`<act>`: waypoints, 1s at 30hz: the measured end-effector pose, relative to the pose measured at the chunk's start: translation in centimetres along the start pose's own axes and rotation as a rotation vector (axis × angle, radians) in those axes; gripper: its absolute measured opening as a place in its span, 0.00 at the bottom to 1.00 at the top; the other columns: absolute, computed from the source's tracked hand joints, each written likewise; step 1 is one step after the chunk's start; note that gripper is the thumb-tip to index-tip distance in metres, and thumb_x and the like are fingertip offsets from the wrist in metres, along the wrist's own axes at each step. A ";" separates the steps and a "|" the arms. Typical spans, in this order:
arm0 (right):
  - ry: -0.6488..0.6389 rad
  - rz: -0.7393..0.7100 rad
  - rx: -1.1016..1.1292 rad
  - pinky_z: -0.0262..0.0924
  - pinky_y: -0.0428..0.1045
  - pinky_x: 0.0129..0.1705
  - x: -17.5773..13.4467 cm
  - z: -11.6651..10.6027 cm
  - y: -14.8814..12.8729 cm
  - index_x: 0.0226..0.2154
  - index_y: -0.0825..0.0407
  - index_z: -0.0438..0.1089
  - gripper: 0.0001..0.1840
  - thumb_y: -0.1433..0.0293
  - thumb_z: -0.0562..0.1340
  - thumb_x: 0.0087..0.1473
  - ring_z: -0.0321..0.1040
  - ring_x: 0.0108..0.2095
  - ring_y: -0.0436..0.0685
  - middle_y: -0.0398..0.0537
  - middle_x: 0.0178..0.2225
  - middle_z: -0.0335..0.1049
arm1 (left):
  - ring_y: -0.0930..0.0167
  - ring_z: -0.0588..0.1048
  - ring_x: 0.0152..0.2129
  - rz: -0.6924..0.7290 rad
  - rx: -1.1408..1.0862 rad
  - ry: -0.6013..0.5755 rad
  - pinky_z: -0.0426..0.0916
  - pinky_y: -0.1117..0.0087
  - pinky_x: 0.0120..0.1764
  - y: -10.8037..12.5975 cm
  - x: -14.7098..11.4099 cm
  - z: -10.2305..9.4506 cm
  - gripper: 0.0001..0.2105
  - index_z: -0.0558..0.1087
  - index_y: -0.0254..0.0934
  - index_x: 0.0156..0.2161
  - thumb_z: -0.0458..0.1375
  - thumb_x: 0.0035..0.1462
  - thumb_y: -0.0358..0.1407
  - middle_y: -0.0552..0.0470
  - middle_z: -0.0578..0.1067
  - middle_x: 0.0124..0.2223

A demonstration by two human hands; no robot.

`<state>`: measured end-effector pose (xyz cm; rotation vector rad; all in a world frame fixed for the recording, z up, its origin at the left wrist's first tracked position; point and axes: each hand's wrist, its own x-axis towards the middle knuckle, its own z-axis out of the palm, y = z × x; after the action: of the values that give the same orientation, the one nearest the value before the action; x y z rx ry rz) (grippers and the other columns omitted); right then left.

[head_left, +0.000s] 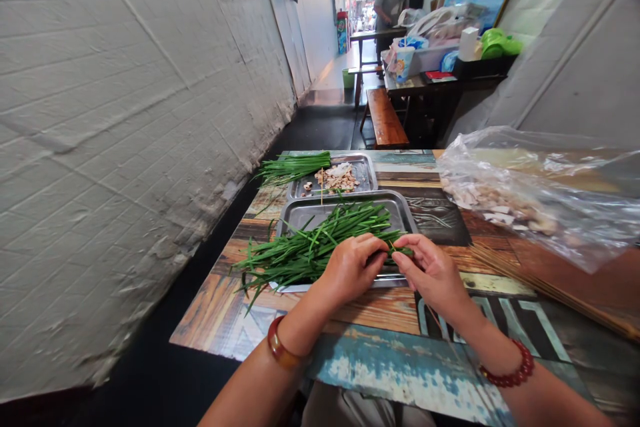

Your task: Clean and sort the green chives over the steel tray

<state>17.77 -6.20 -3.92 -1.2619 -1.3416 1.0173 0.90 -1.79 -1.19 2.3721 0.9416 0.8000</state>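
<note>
Over the near edge of a metal tray, both hands meet with their fingertips pinched close together. My left hand is closed on garlic chives, its fingers partly hiding them. Just beside it, my right hand pinches a thin bamboo skewer; a pale tip shows between the hands and a thin length appears below the right palm. A loose pile of long green garlic chives lies across the tray, its leaf ends hanging over the left side.
Behind stands a second tray with cut pale pieces and a chive bundle. Right are a clear plastic bag and several bamboo skewers. A white wall runs left; a bench and a person are farther back.
</note>
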 end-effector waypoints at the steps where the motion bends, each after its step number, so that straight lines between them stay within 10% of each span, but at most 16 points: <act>1: -0.012 0.008 0.010 0.52 0.44 0.17 0.0 0.0 0.1 0.39 0.50 0.65 0.12 0.60 0.61 0.56 0.56 0.15 0.47 0.35 0.19 0.61 | 0.72 0.73 0.28 0.001 0.023 0.011 0.64 0.73 0.31 0.0 0.0 0.1 0.07 0.74 0.34 0.37 0.53 0.60 0.30 0.49 0.75 0.31; 17: 0.418 -0.080 0.225 0.53 0.43 0.16 1.6 -4.0 -1.6 0.37 0.51 0.69 0.15 0.61 0.67 0.49 0.59 0.16 0.46 0.38 0.22 0.65 | 0.69 0.75 0.33 -0.092 0.526 0.033 0.65 0.69 0.37 -2.0 0.0 -4.0 0.09 0.75 0.36 0.37 0.52 0.63 0.33 0.48 0.78 0.35; 30: -0.081 -0.074 0.224 0.56 0.43 0.19 0.0 -2.1 -3.0 0.37 0.51 0.68 0.10 0.63 0.62 0.53 0.60 0.17 0.46 0.37 0.22 0.65 | 0.68 0.73 0.43 -0.092 0.275 0.351 0.67 0.65 0.48 4.3 -3.3 -9.0 0.12 0.72 0.36 0.48 0.56 0.60 0.37 0.45 0.74 0.45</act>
<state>19.33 -6.67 -0.67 -1.0067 -1.2861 1.1415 -5.08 -5.27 6.81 2.4367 1.3697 1.1380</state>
